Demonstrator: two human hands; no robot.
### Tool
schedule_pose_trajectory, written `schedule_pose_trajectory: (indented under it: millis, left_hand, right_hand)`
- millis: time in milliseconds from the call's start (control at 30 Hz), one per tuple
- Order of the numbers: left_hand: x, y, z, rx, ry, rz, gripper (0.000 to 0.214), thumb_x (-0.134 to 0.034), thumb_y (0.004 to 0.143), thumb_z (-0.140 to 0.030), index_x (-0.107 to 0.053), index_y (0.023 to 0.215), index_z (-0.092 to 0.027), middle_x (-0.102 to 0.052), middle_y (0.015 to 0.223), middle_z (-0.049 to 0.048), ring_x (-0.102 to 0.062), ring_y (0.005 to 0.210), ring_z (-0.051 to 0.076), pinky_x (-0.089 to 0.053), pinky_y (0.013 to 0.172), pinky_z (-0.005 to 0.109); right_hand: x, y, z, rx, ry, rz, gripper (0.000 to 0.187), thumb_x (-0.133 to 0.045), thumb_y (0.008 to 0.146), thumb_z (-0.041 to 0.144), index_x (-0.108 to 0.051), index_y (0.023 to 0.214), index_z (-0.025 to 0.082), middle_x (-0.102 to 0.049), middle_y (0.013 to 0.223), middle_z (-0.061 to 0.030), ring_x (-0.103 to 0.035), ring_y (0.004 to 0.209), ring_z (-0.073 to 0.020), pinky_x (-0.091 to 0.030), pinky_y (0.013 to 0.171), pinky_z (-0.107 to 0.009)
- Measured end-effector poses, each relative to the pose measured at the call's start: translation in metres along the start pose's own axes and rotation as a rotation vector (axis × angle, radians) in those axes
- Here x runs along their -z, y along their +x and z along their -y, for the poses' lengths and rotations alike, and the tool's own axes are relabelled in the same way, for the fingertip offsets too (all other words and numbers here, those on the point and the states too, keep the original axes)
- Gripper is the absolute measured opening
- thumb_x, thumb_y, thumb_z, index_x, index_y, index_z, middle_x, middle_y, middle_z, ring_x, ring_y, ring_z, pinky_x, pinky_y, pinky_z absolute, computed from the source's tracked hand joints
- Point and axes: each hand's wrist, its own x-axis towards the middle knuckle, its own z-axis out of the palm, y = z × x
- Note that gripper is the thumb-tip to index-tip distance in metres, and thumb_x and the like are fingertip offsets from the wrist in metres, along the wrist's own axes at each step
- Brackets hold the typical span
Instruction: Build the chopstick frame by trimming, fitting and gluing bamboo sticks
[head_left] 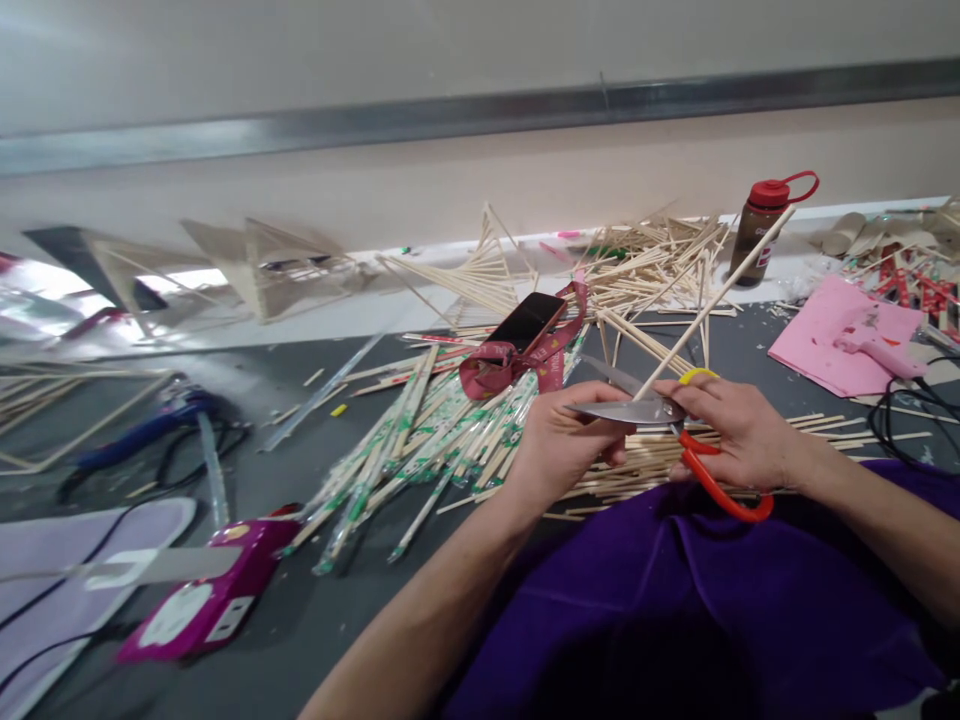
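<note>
Your right hand [739,425] grips the red-and-yellow-handled metal scissors [661,409], parted around the slim pale wooden stick [718,303]; your left hand [559,440] grips the stick's lower end.

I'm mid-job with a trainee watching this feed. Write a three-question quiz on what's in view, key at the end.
1. Which hand holds the red-handled metal scissors?
2. True or false: the translucent brown bottle with a red cap stands upright.
3. Which word fits: the long, pale wooden stick passes between the scissors' open ____?

Key:
1. The right hand.
2. True.
3. Blades.
</note>
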Motion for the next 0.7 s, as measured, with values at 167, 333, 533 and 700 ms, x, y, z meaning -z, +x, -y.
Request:
schedule_pose_trajectory:
  millis: [167, 333, 533, 700]
  left_hand:
    - [-0.0016, -0.0027, -0.0042, -0.038, 0.063, -0.038, 0.012, -0.073, 0.064, -0.022, -0.063, 0.064, -0.015, -0.058, 0.043, -0.0034, -0.052, 0.038, 0.008, -0.043, 0.041, 0.016]
    - [-0.0017, -0.0057, -0.0040, -0.091, 0.085, -0.029, 0.018, -0.071, 0.071, -0.032, -0.065, 0.066, -0.016, -0.055, 0.043, -0.0039, -0.049, 0.037, 0.007, -0.042, 0.040, 0.017]
    - [0.0001, -0.0053, -0.0017, -0.120, 0.118, 0.016, 0.024, -0.071, 0.072, -0.039, -0.065, 0.067, -0.016, -0.054, 0.045, -0.0041, -0.048, 0.037, 0.008, -0.041, 0.039, 0.018]
    - [0.0031, -0.0039, 0.0000, -0.188, 0.187, 0.061, 0.018, -0.067, 0.077, -0.031, -0.066, 0.069, -0.015, -0.054, 0.045, -0.0039, -0.048, 0.038, 0.007, -0.039, 0.041, 0.018]
  right_hand:
    - [-0.0004, 0.0003, 0.0023, -0.008, -0.028, -0.001, 0.063, -0.057, 0.084, 0.058, -0.052, 0.129, 0.014, -0.066, 0.114, -0.0150, -0.063, 0.099, -0.0272, -0.053, 0.081, -0.042]
    - [0.0000, 0.0013, 0.0046, 0.002, -0.073, -0.031, 0.073, -0.054, 0.083, 0.064, -0.045, 0.135, 0.014, -0.063, 0.102, -0.0120, -0.060, 0.088, -0.0239, -0.051, 0.075, -0.038]
    - [0.0007, 0.0005, 0.0033, 0.024, -0.078, -0.018, 0.073, -0.052, 0.083, 0.065, -0.043, 0.136, 0.016, -0.062, 0.104, -0.0116, -0.058, 0.090, -0.0241, -0.048, 0.077, -0.038]
    - [-0.0001, -0.0002, 0.0006, 0.046, -0.046, -0.002, 0.076, -0.050, 0.082, 0.069, -0.042, 0.136, 0.016, -0.061, 0.105, -0.0127, -0.058, 0.091, -0.0252, -0.048, 0.079, -0.041]
